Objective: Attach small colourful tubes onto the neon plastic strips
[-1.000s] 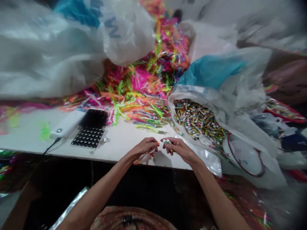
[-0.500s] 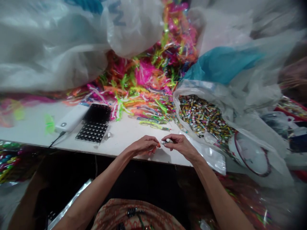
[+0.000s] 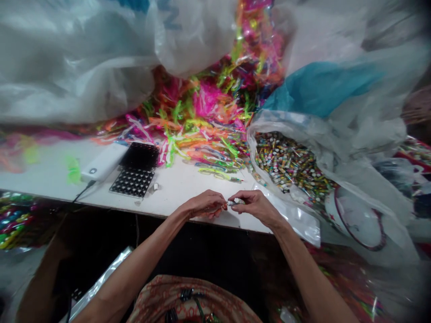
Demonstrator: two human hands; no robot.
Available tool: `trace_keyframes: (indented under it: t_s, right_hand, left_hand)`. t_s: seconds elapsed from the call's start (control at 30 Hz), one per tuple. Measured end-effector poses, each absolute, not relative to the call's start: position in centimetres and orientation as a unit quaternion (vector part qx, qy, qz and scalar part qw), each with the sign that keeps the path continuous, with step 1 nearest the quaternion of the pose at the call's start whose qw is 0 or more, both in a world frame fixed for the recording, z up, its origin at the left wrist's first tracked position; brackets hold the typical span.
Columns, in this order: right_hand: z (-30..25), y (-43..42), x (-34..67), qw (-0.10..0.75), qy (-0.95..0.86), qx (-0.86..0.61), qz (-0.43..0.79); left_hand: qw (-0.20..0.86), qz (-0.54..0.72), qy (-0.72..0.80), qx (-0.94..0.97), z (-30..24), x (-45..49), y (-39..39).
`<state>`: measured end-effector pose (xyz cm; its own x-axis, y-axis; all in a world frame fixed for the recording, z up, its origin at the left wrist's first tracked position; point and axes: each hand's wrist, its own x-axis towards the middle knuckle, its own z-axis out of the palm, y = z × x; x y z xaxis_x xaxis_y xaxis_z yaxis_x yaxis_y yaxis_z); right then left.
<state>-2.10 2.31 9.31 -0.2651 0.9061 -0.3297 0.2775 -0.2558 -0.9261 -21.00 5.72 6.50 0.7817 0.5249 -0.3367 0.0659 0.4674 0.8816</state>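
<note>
Both hands meet at the front edge of the white table (image 3: 50, 179). My right hand (image 3: 255, 206) pinches a small white cylindrical piece (image 3: 235, 202) between thumb and fingers. My left hand (image 3: 204, 204) is closed in a pinch against the left end of that piece, holding something small and orange that I cannot make out. Just right of my hands, an open clear bag (image 3: 303, 224) holds a heap of small multicoloured cylinders (image 3: 286, 163). Behind my hands lies a pile of neon plastic strips (image 3: 202, 116).
A black perforated tray (image 3: 136, 170) and a white power bank (image 3: 104, 161) with a cable lie at the left of the table. Large translucent plastic bags (image 3: 84, 58) crowd the back. A white round lid (image 3: 357, 215) sits at the right. Patterned fabric covers my lap.
The view has shifted slightly down and right. My hands have drawn closer together, fingertips now touching around the small white piece; the orange strip under my left hand is no longer visible.
</note>
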Motion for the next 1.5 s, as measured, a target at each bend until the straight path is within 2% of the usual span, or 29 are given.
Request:
trace_keyframes:
  t_s: [0.2, 0.33, 0.5, 0.57, 0.67, 0.77, 0.83, 0.87, 0.97, 1.23, 1.5]
  right_hand:
    - [10.3, 2.3, -2.4, 0.193, -0.682, -0.555, 0.436]
    - [9.3, 3.0, -2.2, 0.15, -0.712, -0.543, 0.419]
    - [7.7, 4.4, -3.3, 0.152, -0.722, -0.526, 0.422]
    - [7.2, 5.4, -3.5, 0.175, -0.723, -0.531, 0.406]
    - [6.1, 7.6, -2.0, 0.253, -0.708, -0.58, 0.313]
    - [4.7, 9.4, 0.6, 0.341, -0.687, -0.626, 0.141]
    - [3.8, 9.5, 1.8, 0.368, -0.677, -0.636, 0.029]
    - [3.4, 9.2, 2.0, 0.37, -0.678, -0.635, -0.007]
    - [2.6, 7.3, 0.9, 0.367, -0.7, -0.612, -0.023]
    - [2.0, 3.4, -5.1, 0.351, -0.717, -0.595, 0.098]
    - [3.2, 3.3, -7.3, 0.364, -0.647, -0.622, 0.25]
  left_hand:
    - [0.784, 0.12, 0.315, 0.521, 5.9, -21.4, 5.6]
    - [0.794, 0.114, 0.298, 0.517, 5.2, -21.9, 6.5]
    - [0.762, 0.11, 0.334, 0.544, 4.5, -22.3, 7.2]
    - [0.669, 0.132, 0.359, 0.638, 4.7, -22.4, 7.9]
    - [0.406, 0.23, 0.43, 0.773, 5.7, -23.7, 10.5]
    - [0.197, 0.276, 0.6, 0.724, 6.7, -26.6, 14.8]
    - [0.086, 0.202, 0.725, 0.653, 6.7, -28.6, 17.8]
    - [0.074, 0.191, 0.747, 0.632, 6.5, -29.4, 19.1]
    - [0.069, 0.169, 0.767, 0.615, 5.3, -30.3, 21.7]
    - [0.121, 0.199, 0.767, 0.597, 3.8, -28.3, 21.1]
    - [0.301, 0.325, 0.737, 0.51, 3.1, -29.5, 16.9]
